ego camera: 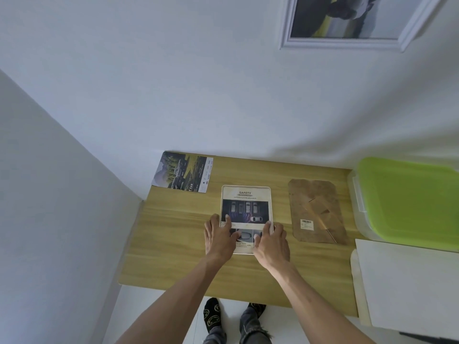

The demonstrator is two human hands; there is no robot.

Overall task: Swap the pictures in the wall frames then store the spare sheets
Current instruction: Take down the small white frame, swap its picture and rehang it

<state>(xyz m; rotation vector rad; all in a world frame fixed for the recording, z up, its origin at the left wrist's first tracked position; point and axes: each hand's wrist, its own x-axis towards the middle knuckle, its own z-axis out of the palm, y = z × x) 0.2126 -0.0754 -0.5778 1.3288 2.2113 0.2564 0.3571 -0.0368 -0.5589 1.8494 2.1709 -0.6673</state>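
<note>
— Grip status? Both hands flat on the job: left hand (219, 235) and right hand (272, 240) pressing with near-straight fingers on the lower half of the safety sheet (246, 207), nothing pinched or curled around

— Location of the sheet? Lying face up inside the white frame (271, 202), itself flat on the wooden table (173, 244), roughly central. Frame corners rounded; sheet appears seated within the rim, upper edge parallel to it

— Backing? Brown backing board (316, 211) lying apart to the right, stand leg and barcode label uppermost. Not yet refitted

— Other task items? Landscape sheet (183, 171) at the far left corner of the table, touching the wall. Larger wall frame (347, 21) hanging above, dark picture inside, partly out of view. Green-lidded box (407, 197) at the right edge, likely storage for spares, lid on

— Step in hand, by judgement? Smoothing and squaring the sheet in the frame before closing

— Recommendations? Press outward from the centre, not inward, to avoid buckling. Check all four margins against the rim before lifting either hand. Keep one hand holding the sheet down while fetching the backing. Lay the backing straight down, not slid, so the paper stays put

— Risks? Thin paper, prone to creasing under dragging fingertips; skewing if released early
</note>
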